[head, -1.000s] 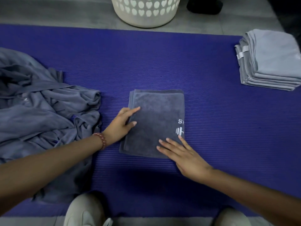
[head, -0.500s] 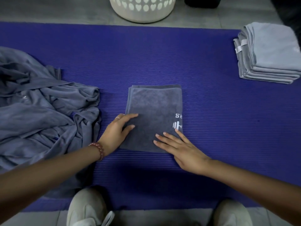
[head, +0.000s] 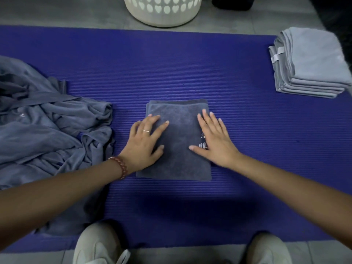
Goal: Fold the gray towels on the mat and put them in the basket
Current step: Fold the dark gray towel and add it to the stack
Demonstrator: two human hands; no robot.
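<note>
Your left hand and right hand lie flat, gripping nothing, pressing the folded towel to set creases; basket at twelve o'clock.

Both my hands have slid toward 12 o'clock on the folded towel: my left hand from its 9 o'clock edge onto the top, my right hand from 5 to 3 o'clock, fingers spread flat.
</note>
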